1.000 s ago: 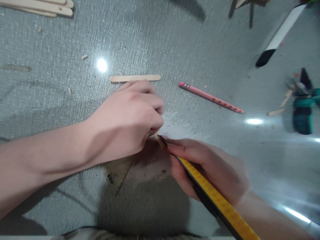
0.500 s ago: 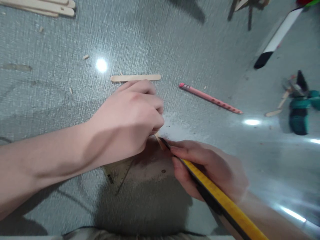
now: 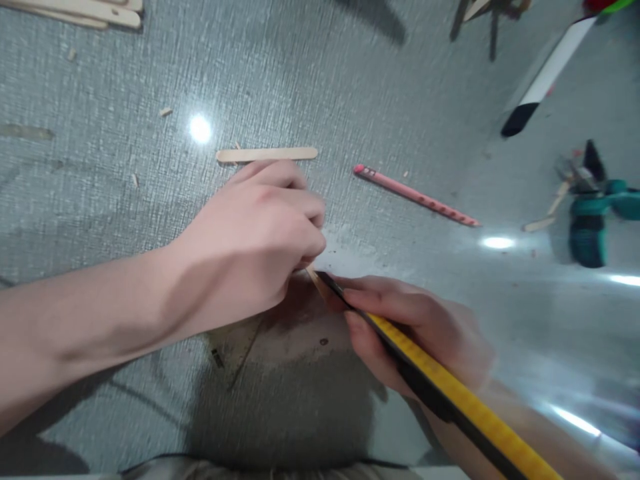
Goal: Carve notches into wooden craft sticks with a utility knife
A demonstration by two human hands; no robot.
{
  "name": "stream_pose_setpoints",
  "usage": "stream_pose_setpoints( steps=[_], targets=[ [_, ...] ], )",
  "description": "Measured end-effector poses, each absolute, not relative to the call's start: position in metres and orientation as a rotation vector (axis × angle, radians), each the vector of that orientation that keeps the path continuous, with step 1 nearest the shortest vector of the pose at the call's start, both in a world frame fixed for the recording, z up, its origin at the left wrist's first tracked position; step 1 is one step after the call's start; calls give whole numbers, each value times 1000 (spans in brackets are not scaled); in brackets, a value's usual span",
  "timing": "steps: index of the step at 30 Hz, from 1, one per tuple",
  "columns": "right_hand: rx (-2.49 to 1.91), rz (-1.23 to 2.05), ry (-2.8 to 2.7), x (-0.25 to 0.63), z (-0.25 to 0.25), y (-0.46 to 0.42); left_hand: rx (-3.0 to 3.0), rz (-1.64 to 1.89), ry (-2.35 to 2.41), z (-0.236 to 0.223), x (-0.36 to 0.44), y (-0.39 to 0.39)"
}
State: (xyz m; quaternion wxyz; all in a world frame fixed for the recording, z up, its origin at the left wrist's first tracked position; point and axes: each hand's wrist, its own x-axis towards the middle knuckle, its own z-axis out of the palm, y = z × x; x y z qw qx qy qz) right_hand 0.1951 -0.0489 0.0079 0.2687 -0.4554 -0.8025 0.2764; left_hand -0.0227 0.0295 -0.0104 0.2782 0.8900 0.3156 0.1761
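Note:
My left hand (image 3: 265,233) is closed in a pinch on a thin wooden stick (image 3: 316,281), whose narrow end pokes out below the fingers. In my right hand (image 3: 415,327) is a yellow and black utility knife (image 3: 435,373), gripped near its front. The dark blade lies against or just beside the stick; I cannot tell whether it touches. Beneath the hands is a transparent set square (image 3: 235,347), partly covered by my left wrist and by shadow. A flat craft stick (image 3: 267,155) lies just beyond my left knuckles.
A pink pencil (image 3: 415,195) lies right of centre. Teal-handled pliers (image 3: 589,227) sit at the right, with a broken stick (image 3: 550,212) beside them. A white and black marker (image 3: 547,77) is at upper right. Several craft sticks (image 3: 100,12) are stacked at upper left on the grey table (image 3: 125,187).
The knife blade has shifted slightly up and left along the stick, and its handle has tilted a little. My left hand keeps its pinch. The whole view has drifted slightly.

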Motion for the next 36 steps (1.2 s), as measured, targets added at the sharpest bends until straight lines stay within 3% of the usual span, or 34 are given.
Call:
stream_pose_setpoints(
  steps=[13, 23, 36],
  targets=[
    [-1266, 728, -2197, 193, 9, -47, 2469, 478, 818, -11, -24, 31],
    [-1266, 705, -2261, 192, 15, -45, 2923, 162, 699, 13, -27, -9],
    [-1166, 784, -2259, 197, 12, -45, 2945, 231, 794, 12, -25, -11]
  ],
)
